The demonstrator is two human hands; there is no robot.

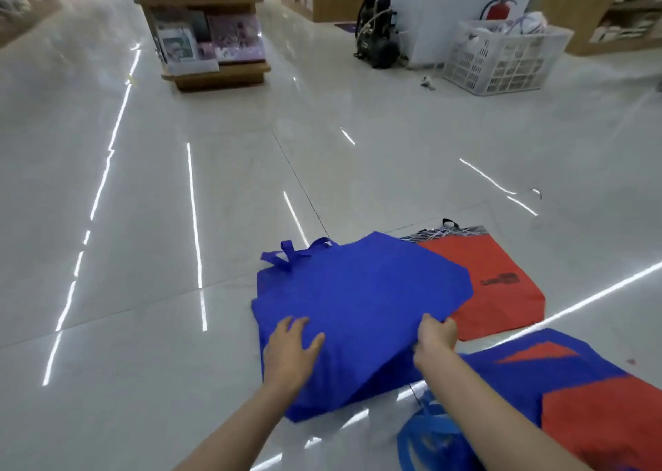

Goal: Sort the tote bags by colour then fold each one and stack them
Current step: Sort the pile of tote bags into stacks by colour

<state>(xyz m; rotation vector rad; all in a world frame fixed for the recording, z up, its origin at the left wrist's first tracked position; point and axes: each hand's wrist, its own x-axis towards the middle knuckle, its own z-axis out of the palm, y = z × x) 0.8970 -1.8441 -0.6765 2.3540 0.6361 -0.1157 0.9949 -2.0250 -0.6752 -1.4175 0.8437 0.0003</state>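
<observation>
Blue tote bag [361, 291] — left hand [292, 348] presses it, fingers spread; right hand [435, 340] pinches its edge.

No writing can be read with certainty. The red tote bag [476, 255], lying just right of the blue tote bag [358, 291], carries a dark printed mark in two short lines, but the letters are too blurred to make out. The covers on the far display shelf [215, 76] show print too small to read.
</observation>
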